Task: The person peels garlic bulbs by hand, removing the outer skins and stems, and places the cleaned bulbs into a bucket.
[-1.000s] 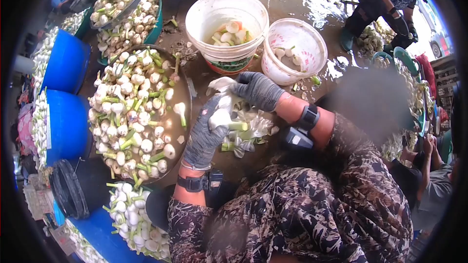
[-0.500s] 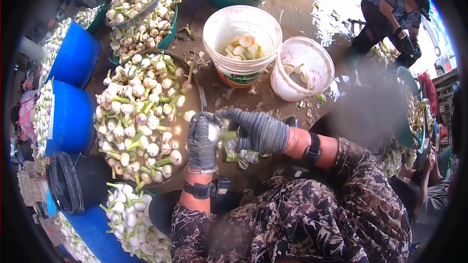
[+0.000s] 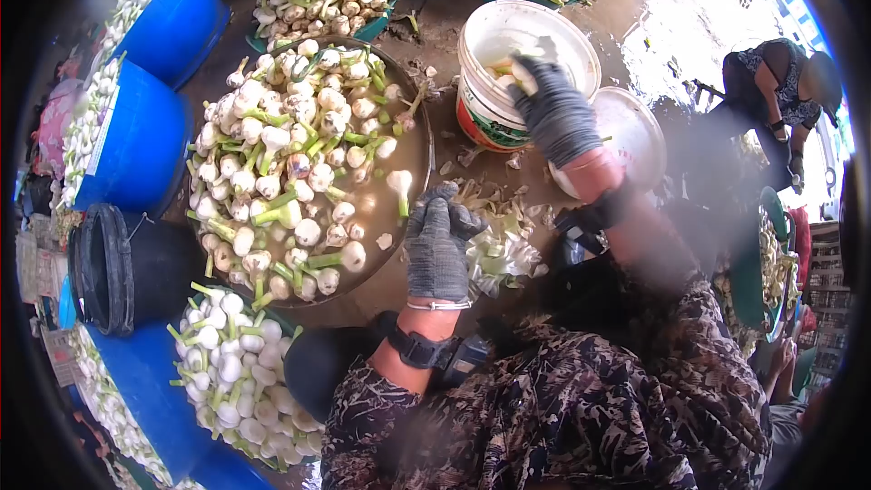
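The left hand (image 3: 442, 247), in a grey glove, is just beside the right edge of a wide round pan (image 3: 426, 172) of garlic bulbs (image 3: 290, 154); its grip is curled inward, and whether it pinches anything I cannot tell. A single bulb (image 3: 399, 189) lies near its fingertips, inside the pan at the side of the heap. The right hand (image 3: 555, 111), gloved alike and blurred, hangs over the rim of a white bucket (image 3: 481, 113), and I cannot tell if its grip is spread or pressed together. Pale pieces (image 3: 501, 73) show inside that bucket, and a smaller white tub (image 3: 640, 150) is just beside it. Loose peels (image 3: 504, 254) lie on the floor, right of the left hand. Whiter bulbs (image 3: 240, 381) are heaped near a black bucket (image 3: 150, 259)
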Demonstrator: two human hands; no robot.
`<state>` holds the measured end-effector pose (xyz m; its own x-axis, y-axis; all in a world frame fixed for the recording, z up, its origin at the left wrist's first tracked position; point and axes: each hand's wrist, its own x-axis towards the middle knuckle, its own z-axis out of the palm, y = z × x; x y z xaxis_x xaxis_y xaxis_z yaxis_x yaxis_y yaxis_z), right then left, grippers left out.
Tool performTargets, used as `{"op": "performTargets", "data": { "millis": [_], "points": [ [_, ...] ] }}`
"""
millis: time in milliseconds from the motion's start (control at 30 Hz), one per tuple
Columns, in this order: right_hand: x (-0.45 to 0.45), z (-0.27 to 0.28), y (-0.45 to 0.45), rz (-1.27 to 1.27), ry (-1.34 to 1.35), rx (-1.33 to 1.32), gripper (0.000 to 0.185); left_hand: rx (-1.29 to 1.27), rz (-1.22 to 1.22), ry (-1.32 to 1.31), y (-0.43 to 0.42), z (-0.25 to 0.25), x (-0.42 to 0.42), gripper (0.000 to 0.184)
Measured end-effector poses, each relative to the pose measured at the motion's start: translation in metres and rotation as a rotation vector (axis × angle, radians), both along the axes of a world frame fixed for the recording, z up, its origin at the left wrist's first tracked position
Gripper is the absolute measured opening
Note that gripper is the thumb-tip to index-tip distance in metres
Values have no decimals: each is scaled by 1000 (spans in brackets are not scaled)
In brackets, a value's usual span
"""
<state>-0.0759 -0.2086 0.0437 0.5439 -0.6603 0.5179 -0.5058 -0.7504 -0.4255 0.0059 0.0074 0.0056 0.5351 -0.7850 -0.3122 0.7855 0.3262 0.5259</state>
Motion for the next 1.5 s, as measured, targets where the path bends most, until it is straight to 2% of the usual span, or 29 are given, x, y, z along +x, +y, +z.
{"op": "performTargets", "data": {
  "millis": [33,100,133,167,200,233,267,300,400,467,500,533,600,633,700,733,767,867,933,967,1033,1100,1167,1200,1233,1300,1333,1433,1500],
  "points": [
    [19,-15,15,72,81,70,24,-54,-3,-53,-2,8,-1,17],
    [53,-17,52,265,549,343,27,170,33,-327,1,14,10,16],
    [72,-59,65,244,589,307,28,118,57,-270,1,16,16,16],
    [83,-72,77,276,598,490,31,66,80,-212,1,19,21,16],
    [109,-127,87,254,451,454,35,13,102,-154,2,22,26,16],
    [116,-116,98,241,393,658,39,72,162,-194,2,29,25,18],
    [139,-139,99,246,543,720,43,56,128,-192,4,24,31,19],
    [154,-171,107,106,424,764,39,65,116,-198,8,16,40,19],
    [168,-181,107,228,564,716,38,155,131,-175,8,19,39,19],
    [171,-201,98,309,653,646,43,73,60,-208,7,19,35,20],
    [165,-194,95,307,652,645,43,7,16,-244,11,22,35,20],
    [153,-178,93,285,506,649,42,228,153,-216,8,39,28,24],
    [108,-113,98,388,280,506,44,354,160,-485,12,26,37,33],
    [90,-80,93,420,255,622,54,456,212,-556,10,26,40,36],
    [49,-56,84,467,-9,497,61,461,208,-695,17,0,48,48],
    [30,-35,84,435,-55,527,60,527,143,-919,20,1,47,49],
    [13,-12,87,385,-61,596,60,555,39,-924,17,4,44,50],
    [-27,-3,101,351,-190,443,55,493,-339,-392,2,9,26,54],
    [-39,-6,112,400,-263,411,58,150,-525,101,-11,3,14,49],
    [-43,-11,113,441,-288,441,59,151,-523,106,-10,-4,10,49],
    [-46,-17,114,448,-311,455,60,143,-471,-173,-9,-6,-3,43],
    [-56,-19,112,465,-333,469,61,86,-458,-49,-13,-8,-8,37],
    [-62,-18,104,395,-192,359,65,76,-380,-224,-17,-6,-7,37],
    [-65,-17,99,351,-227,247,51,119,-298,-202,-19,-6,-9,41],
    [-68,-15,97,353,-223,248,51,118,-296,-198,-20,-9,-10,41],
    [-75,-12,91,120,-174,641,30,195,-179,-425,-24,-18,-9,41],
    [-73,-11,91,88,-181,499,12,222,-191,-447,-27,-17,-9,41],
    [-70,-18,94,100,-151,372,9,300,-178,-594,-29,-10,-16,41],
    [-67,-22,96,87,-180,347,6,308,-178,-526,-33,-11,-19,44]
  ]
}}
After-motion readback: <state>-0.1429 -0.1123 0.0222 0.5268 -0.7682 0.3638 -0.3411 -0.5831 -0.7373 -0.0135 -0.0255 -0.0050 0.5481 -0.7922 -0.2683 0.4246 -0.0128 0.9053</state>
